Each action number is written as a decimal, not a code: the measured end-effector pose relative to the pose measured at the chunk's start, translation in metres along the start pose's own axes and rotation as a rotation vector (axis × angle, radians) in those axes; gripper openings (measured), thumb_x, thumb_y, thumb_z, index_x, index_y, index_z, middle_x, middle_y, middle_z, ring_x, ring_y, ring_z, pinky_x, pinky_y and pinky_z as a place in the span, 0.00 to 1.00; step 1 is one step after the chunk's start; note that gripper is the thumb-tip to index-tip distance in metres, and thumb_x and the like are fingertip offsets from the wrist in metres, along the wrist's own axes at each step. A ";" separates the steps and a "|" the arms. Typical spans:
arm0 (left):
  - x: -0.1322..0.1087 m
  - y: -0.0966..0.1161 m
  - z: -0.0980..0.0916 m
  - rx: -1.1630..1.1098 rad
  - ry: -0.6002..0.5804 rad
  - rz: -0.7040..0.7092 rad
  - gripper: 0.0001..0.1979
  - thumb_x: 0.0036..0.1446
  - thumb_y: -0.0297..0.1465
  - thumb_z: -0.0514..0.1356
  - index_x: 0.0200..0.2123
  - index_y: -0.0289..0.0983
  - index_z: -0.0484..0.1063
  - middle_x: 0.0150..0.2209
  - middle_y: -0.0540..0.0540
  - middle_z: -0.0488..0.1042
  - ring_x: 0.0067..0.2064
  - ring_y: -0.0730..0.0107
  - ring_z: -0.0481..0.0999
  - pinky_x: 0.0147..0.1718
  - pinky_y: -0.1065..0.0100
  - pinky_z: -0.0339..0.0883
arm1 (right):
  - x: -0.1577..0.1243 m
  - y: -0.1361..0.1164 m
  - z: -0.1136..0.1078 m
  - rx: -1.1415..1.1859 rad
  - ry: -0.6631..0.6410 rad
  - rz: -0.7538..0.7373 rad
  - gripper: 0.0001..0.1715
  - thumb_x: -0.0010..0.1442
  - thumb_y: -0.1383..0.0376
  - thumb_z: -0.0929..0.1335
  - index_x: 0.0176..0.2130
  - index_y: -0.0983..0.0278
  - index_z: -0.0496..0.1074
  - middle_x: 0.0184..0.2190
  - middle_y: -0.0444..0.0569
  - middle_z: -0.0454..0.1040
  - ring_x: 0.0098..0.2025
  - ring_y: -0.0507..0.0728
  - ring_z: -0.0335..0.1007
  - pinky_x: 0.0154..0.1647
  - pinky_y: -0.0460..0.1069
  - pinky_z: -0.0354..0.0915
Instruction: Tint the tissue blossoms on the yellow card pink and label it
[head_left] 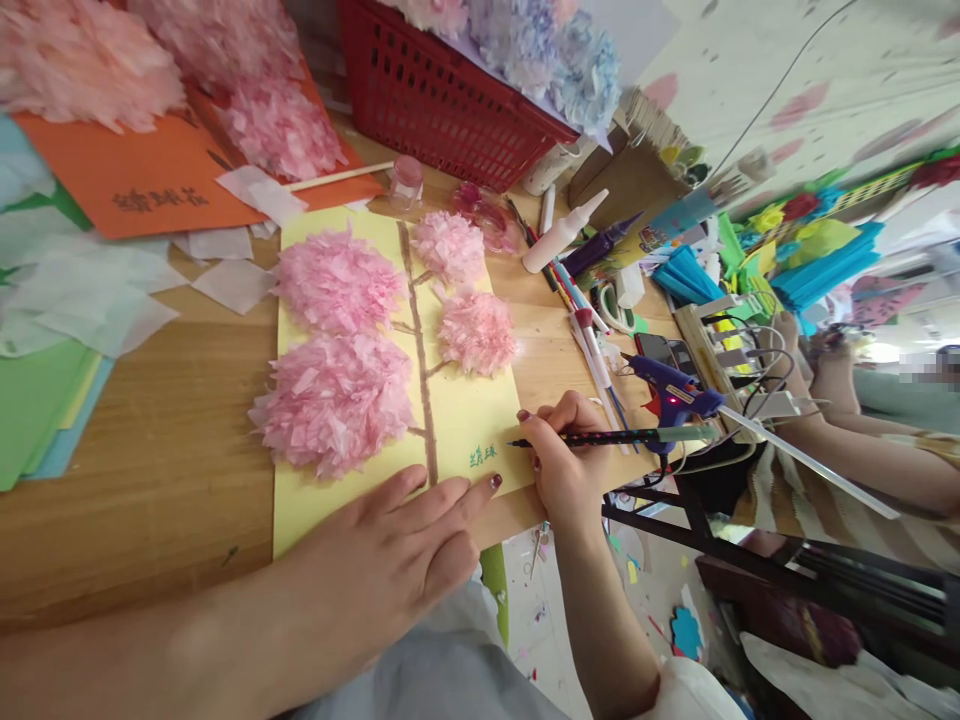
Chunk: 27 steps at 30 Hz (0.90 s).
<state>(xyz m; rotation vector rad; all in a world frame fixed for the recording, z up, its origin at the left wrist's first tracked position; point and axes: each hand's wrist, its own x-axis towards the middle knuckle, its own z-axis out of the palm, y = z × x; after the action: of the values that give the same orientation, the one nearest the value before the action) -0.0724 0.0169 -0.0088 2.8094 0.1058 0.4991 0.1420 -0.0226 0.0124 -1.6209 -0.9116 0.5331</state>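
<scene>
My right hand [566, 470] grips a dark patterned felt-tip pen [630, 437], its teal tip just over the yellow paper [469, 405]. Green handwritten characters [484, 456] stand left of the tip. Below them my left hand [397, 545] lies flat across the paper's near edge, fingers stretched out. A brown drawn stem [422, 380] with short branches runs up the sheet. Two large pink tissue-paper flowers [341, 400] sit left of the stem, and two smaller ones [478, 332] on its right.
A red plastic basket [442, 110] stands at the back. Orange paper [131, 185] with more flowers lies back left, near tissue pieces [82, 280]. At right are a glue bottle [562, 235], pens, a lit glue gun [675, 392], a power strip [724, 370] and another person's arm [855, 450].
</scene>
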 end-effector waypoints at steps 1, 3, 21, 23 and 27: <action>0.000 0.000 0.000 0.001 0.002 0.002 0.22 0.50 0.22 0.56 0.51 0.37 0.65 0.69 0.39 0.62 0.67 0.58 0.56 0.60 0.54 0.44 | 0.000 0.000 0.000 -0.004 -0.030 0.006 0.22 0.56 0.71 0.69 0.21 0.59 0.53 0.14 0.34 0.54 0.18 0.48 0.46 0.21 0.47 0.48; 0.000 0.000 0.000 0.006 0.009 0.000 0.22 0.50 0.22 0.56 0.51 0.37 0.66 0.68 0.39 0.62 0.67 0.58 0.56 0.61 0.54 0.44 | 0.000 0.000 0.000 -0.039 -0.080 0.006 0.22 0.56 0.70 0.70 0.21 0.59 0.54 0.15 0.35 0.55 0.18 0.48 0.47 0.20 0.47 0.46; -0.003 0.001 0.004 -0.011 0.016 -0.013 0.19 0.56 0.24 0.55 0.51 0.38 0.67 0.66 0.40 0.65 0.67 0.59 0.56 0.62 0.54 0.44 | -0.002 -0.002 0.006 -0.216 -0.139 -0.106 0.23 0.56 0.72 0.69 0.21 0.60 0.52 0.18 0.35 0.53 0.20 0.48 0.47 0.22 0.47 0.48; -0.003 0.001 0.004 -0.016 0.015 -0.011 0.19 0.55 0.23 0.55 0.51 0.38 0.67 0.67 0.40 0.64 0.67 0.58 0.55 0.62 0.53 0.43 | -0.002 -0.002 0.006 -0.217 -0.142 -0.107 0.23 0.56 0.72 0.69 0.21 0.60 0.52 0.18 0.35 0.53 0.20 0.48 0.47 0.22 0.47 0.48; -0.002 0.000 0.004 -0.009 0.022 -0.010 0.18 0.55 0.24 0.56 0.50 0.38 0.67 0.66 0.40 0.65 0.67 0.58 0.56 0.62 0.53 0.44 | -0.002 -0.002 0.006 -0.234 -0.137 -0.107 0.22 0.55 0.72 0.69 0.21 0.59 0.53 0.18 0.35 0.53 0.21 0.48 0.47 0.22 0.47 0.49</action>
<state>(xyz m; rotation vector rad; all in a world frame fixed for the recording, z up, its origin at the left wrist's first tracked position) -0.0725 0.0153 -0.0130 2.7934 0.1213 0.5276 0.1360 -0.0204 0.0129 -1.7486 -1.1922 0.4818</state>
